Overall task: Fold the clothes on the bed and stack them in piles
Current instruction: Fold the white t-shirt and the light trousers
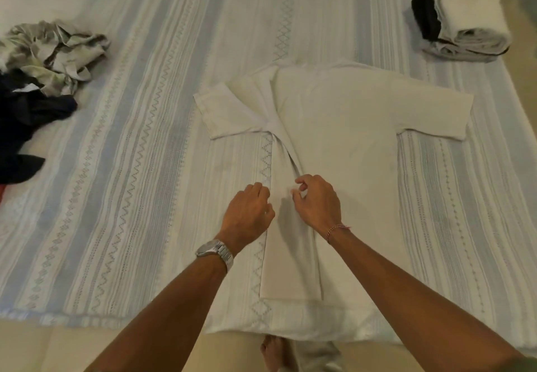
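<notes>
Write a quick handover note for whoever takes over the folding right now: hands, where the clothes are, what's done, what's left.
Left hand: fingers curled at the folded left edge of the white T-shirt; a firm grip can't be confirmed.
Right hand: pinching the shirt fabric beside that fold.
White T-shirt: flat on the bed, left side folded inward, its sleeve lying outward; right sleeve spread out.
Done: folded pile at the far right.
Left: finish this shirt, stack it, then fold the crumpled heap at the far left.
</notes>
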Motion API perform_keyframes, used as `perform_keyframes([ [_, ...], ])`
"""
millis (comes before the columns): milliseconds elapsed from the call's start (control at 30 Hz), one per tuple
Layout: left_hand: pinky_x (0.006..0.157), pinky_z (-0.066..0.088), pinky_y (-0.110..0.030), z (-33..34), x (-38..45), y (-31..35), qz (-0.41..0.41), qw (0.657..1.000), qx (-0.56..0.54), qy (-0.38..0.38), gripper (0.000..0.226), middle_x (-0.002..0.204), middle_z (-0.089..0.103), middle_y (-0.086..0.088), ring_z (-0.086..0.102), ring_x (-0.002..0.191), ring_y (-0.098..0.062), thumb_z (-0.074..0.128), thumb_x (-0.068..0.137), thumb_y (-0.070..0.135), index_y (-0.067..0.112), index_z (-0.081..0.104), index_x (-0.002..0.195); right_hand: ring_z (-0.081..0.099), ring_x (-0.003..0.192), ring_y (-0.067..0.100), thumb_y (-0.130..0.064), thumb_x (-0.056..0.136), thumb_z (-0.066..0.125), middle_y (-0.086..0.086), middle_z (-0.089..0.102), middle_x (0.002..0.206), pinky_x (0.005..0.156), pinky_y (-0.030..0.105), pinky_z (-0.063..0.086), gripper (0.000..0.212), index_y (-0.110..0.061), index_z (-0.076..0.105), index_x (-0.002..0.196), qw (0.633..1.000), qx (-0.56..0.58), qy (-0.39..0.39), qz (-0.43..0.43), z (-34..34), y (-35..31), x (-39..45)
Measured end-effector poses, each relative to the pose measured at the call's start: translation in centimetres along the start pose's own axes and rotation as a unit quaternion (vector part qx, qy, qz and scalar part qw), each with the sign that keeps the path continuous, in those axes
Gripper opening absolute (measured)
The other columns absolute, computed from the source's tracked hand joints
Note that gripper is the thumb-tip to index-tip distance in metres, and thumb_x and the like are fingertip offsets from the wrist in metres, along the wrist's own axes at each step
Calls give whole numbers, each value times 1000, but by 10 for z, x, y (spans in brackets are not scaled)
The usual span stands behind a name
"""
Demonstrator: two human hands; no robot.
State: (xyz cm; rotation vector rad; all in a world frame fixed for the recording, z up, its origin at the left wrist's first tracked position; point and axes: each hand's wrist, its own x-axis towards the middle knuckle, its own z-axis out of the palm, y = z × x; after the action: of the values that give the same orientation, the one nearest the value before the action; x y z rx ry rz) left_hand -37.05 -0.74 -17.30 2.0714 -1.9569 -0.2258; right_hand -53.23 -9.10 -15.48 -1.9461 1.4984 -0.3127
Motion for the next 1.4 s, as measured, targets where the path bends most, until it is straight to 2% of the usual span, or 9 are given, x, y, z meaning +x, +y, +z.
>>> perform_keyframes([
  [233,80,51,-40,-9,81,-44,-254,950,-178,37,28,105,61,-12,61,92,-26,70,93,21,3,60,112,64,96,24,-21,94,64,5,63,114,71,29,41,28,-13,62,121,998,-23,7,-51,0,-21,88],
  [500,102,39,-46,-27,160,-110,-400,902,-163,20,54,132,46,-26,48,119,-41,68,94,24,-1,44,135,60,96,27,-14,88,70,8,62,107,79,41,53,28,-10,63,115,993,-2,22,-119,23,-49,160],
  [667,106,45,-50,-29,202,-146,-535,811,-235,33,72,137,49,-24,50,127,-40,72,90,34,-7,37,138,59,100,26,-11,89,69,8,61,110,82,37,52,28,-8,64,116,988,35,13,-148,36,-66,188],
  [833,74,54,-33,-39,233,-164,-566,716,-400,80,21,80,61,-4,66,83,-26,78,85,12,7,58,81,58,107,18,-18,96,62,0,59,119,92,29,49,27,-12,62,122,991,87,-26,-101,49,-96,227],
  [1000,69,61,-36,-45,257,-184,-575,603,-550,61,33,102,70,-16,68,84,-28,79,80,1,-3,67,111,57,110,13,-22,102,55,1,59,129,99,29,48,33,-12,60,133,974,210,-80,-19,51,-128,253],
  [1100,77,59,-44,-57,276,-162,-478,652,-589,-4,29,103,72,-23,71,93,-38,70,88,9,-9,69,111,59,110,9,-45,103,52,-5,64,126,94,22,46,40,-19,64,131,940,313,-132,38,43,-139,262],
  [1200,92,59,-48,-67,299,-128,-384,690,-608,-88,35,109,76,-11,72,105,-29,47,103,30,9,72,116,68,107,11,-71,90,57,-8,74,114,97,35,53,55,-27,71,119,895,417,-120,102,27,-144,274],
  [1300,92,56,-46,-71,315,-110,-332,673,-645,-144,51,111,75,-15,70,104,-32,27,101,37,16,68,124,75,94,18,-52,91,71,3,78,103,76,35,61,39,-17,73,110,843,510,-79,151,4,-128,288],
  [1400,82,57,-41,-70,320,-109,-346,696,-622,-91,48,99,76,-18,73,90,-34,28,103,30,7,66,122,72,73,16,-27,103,59,4,75,89,57,27,56,17,-20,74,107,838,520,-33,162,-24,-102,302],
])
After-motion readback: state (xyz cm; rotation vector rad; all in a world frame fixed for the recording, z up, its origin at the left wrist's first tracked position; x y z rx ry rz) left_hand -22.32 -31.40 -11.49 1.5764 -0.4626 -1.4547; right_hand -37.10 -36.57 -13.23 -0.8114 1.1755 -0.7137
